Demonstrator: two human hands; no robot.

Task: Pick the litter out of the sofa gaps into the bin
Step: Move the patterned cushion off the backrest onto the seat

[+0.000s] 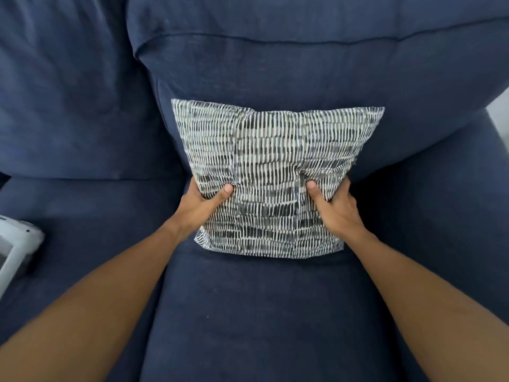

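Navy sofa (248,312), with a black-and-white throw pillow (271,172) propped against the back cushion and gripped at both lower sides: left hand (205,205), right hand (334,205), thumbs pressed in front. No litter or bin seen yet; the gap behind is probably hidden by the pillow.

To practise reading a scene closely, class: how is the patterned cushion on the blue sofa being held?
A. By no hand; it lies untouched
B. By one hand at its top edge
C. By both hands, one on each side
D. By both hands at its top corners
C: the left hand and the right hand each grip a side of the patterned cushion, thumbs pressed into its front, against the sofa backrest.
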